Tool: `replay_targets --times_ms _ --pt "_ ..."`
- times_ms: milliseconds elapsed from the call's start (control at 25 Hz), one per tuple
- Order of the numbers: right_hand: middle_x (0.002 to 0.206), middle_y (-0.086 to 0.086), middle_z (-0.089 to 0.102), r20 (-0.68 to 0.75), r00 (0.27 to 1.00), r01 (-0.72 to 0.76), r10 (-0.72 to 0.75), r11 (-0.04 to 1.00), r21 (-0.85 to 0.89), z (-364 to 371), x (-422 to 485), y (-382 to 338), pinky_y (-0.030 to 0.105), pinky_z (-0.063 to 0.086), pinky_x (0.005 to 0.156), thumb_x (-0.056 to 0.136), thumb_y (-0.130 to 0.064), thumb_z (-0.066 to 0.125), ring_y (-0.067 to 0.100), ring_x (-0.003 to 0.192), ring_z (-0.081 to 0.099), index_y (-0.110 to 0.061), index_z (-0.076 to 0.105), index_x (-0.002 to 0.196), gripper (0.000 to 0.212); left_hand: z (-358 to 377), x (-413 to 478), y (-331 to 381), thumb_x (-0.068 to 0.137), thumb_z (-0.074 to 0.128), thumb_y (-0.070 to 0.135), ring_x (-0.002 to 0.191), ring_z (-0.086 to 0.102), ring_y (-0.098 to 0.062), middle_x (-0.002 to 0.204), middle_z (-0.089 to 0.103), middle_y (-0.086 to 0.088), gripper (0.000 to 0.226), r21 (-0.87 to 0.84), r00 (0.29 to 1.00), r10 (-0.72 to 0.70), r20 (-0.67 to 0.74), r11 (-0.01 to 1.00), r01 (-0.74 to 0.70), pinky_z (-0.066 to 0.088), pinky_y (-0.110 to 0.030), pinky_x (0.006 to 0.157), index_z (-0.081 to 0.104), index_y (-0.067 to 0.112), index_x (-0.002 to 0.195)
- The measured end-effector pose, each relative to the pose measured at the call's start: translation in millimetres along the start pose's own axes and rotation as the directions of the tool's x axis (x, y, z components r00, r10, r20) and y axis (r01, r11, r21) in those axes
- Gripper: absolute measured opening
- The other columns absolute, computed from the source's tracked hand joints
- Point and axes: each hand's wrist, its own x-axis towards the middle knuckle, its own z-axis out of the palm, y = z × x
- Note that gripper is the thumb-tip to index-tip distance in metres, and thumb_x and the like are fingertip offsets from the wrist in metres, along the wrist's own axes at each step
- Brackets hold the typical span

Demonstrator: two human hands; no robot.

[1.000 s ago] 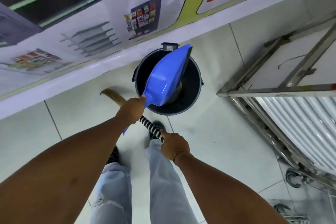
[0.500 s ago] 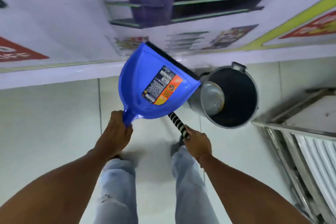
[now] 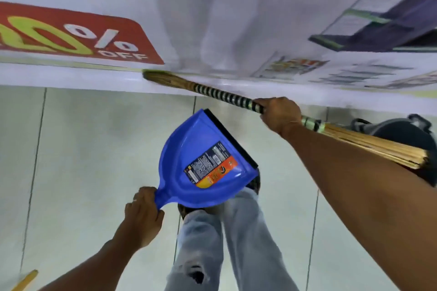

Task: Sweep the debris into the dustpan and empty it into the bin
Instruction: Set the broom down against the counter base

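Observation:
My left hand point(image 3: 144, 216) grips the handle of a blue dustpan point(image 3: 203, 163), held above my legs with its labelled face toward me and its black lip pointing up and away. My right hand point(image 3: 280, 114) holds a straw broom point(image 3: 222, 95) by its black-and-white striped handle, lifted level in front of the banner; one straw end point(image 3: 378, 149) fans out to the right over my forearm. The dark bin point(image 3: 406, 134) stands on the floor at the right edge, partly hidden by the broom and my right arm. I see no debris in the pan.
A printed banner wall point(image 3: 236, 19) with a white base ledge runs across the top. Pale floor tiles point(image 3: 82, 160) spread to the left. A yellowish stick end point(image 3: 26, 280) lies at the bottom left corner. My jeans-clad legs point(image 3: 212, 243) stand below the dustpan.
The dustpan came out of the bin and moved left, turning its labelled face toward me. The view swung left, leaving the bin at the right edge. My right hand raised the broom level.

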Motion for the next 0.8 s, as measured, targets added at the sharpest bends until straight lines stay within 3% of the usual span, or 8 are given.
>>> replay_targets --times_ms 40,120,200,280,400,480,600,800 --pt "0.121 0.012 0.065 -0.011 0.998 0.058 -0.058 0.998 -0.002 10 19 -17 0.038 0.048 0.092 0.088 -0.02 0.053 0.034 0.112 0.059 -0.029 0.055 0.132 0.045 9 14 -4 0.075 0.043 0.025 0.09 0.058 -0.036 0.092 0.052 -0.009 0.042 0.038 1.0 -0.011 -0.005 0.999 0.011 0.048 -0.042 0.077 0.049 0.001 0.109" --pt "0.119 0.016 0.065 -0.023 0.987 0.158 -0.159 0.986 -0.05 38 56 -47 0.039 0.049 0.089 0.091 -0.018 0.052 0.037 0.11 0.06 -0.025 0.053 0.132 0.041 35 47 -11 0.066 0.032 0.03 0.075 0.064 -0.035 0.086 0.06 -0.012 0.047 0.08 1.0 0.011 -0.005 0.997 -0.011 0.053 -0.041 0.063 0.05 0.005 0.101" --pt "0.117 0.02 0.064 -0.038 0.975 0.214 -0.221 0.966 -0.142 70 99 -66 0.041 0.05 0.087 0.093 -0.013 0.048 0.039 0.108 0.06 -0.013 0.052 0.13 0.036 65 88 -13 0.06 0.029 0.028 0.055 0.064 -0.033 0.072 0.061 -0.012 0.039 0.059 0.999 -0.008 0.032 0.998 0.006 0.051 -0.037 0.045 0.045 0.009 0.09" --pt "0.117 0.022 0.063 -0.037 0.973 0.215 -0.226 0.958 -0.191 100 141 -73 0.041 0.05 0.086 0.094 -0.006 0.044 0.039 0.109 0.059 -0.005 0.051 0.128 0.035 96 130 -14 0.06 0.031 0.03 0.052 0.064 -0.034 0.07 0.062 -0.013 0.04 0.059 1.0 -0.007 0.016 0.998 0.006 0.051 -0.038 0.042 0.048 0.007 0.088" --pt "0.122 0.021 0.062 -0.049 0.98 0.185 -0.192 0.975 -0.122 125 179 -66 0.039 0.047 0.092 0.093 -0.002 0.042 0.038 0.114 0.057 -0.005 0.049 0.133 0.04 125 168 -10 0.064 0.035 0.03 0.063 0.064 -0.041 0.081 0.063 -0.019 0.044 0.045 1.0 -0.02 0.016 0.999 0.019 0.052 -0.045 0.05 0.053 0.002 0.093" --pt "0.123 0.021 0.063 -0.063 0.986 0.155 -0.154 0.988 0.011 136 182 -53 0.038 0.046 0.095 0.092 -0.004 0.044 0.038 0.115 0.057 -0.008 0.051 0.134 0.042 133 175 -3 0.066 0.04 0.02 0.079 0.061 -0.044 0.092 0.059 -0.022 0.042 0.0 0.997 -0.077 -0.013 0.997 0.077 0.051 -0.05 0.064 0.054 -0.001 0.1" --pt "0.123 0.018 0.065 -0.01 1.0 0.031 -0.03 0.981 0.191 147 137 -24 0.035 0.044 0.096 0.094 -0.011 0.045 0.035 0.116 0.057 -0.014 0.053 0.133 0.04 134 162 28 0.078 0.042 0.012 0.101 0.052 -0.041 0.107 0.049 -0.021 0.036 -0.152 0.97 -0.245 0.01 0.958 0.243 0.044 -0.051 0.082 0.049 -0.002 0.111" --pt "0.131 0.009 0.062 0.135 0.973 -0.224 0.188 0.913 0.341 168 39 21 0.028 0.039 0.1 0.097 -0.014 0.039 0.026 0.122 0.054 -0.016 0.054 0.133 0.039 135 151 92 0.088 0.052 0.013 0.111 0.05 -0.039 0.119 0.048 -0.022 0.033 -0.33 0.92 -0.381 0.092 0.86 0.389 0.045 -0.051 0.09 0.041 -0.002 0.115"
